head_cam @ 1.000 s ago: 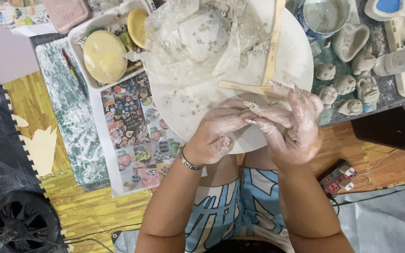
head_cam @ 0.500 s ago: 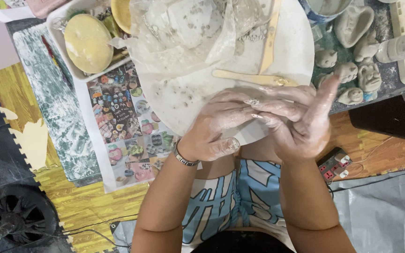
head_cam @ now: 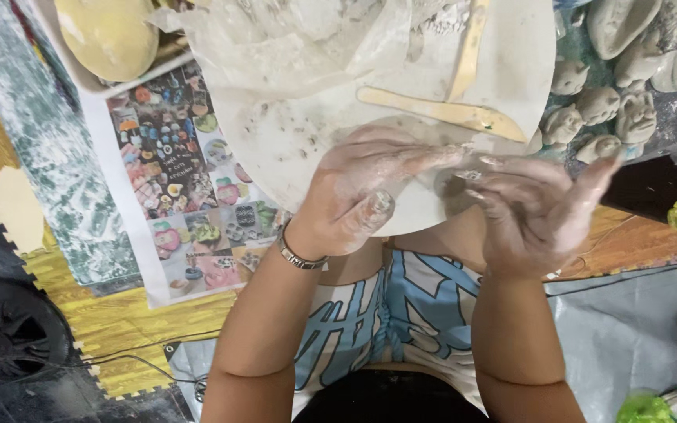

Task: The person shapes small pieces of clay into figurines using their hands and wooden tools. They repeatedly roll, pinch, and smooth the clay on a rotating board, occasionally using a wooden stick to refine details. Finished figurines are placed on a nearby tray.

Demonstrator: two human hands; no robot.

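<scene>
My left hand (head_cam: pixel 362 188) and my right hand (head_cam: pixel 538 207), both smeared with pale clay, meet over the near edge of a round white board (head_cam: pixel 526 70). A small grey clay lump (head_cam: pixel 452 186) shows between their fingers, pressed from both sides. My right thumb sticks out to the right. A metal bracelet (head_cam: pixel 299 254) sits on my left wrist. Just beyond my fingers two flat wooden modelling tools (head_cam: pixel 440 113) lie on the board, one crossing the other.
Crumpled clear plastic (head_cam: pixel 299 39) covers the board's far part. Several small clay figurines (head_cam: pixel 589 106) stand to the right. A yellow sponge (head_cam: pixel 107 31) sits in a white tray at top left, above a colourful printed sheet (head_cam: pixel 174 157). Yellow foam mat (head_cam: pixel 119 321) lies below.
The view has closed in on the hands. The hands stayed pressed together at the board's near edge, and my right fingers and thumb have spread a little.
</scene>
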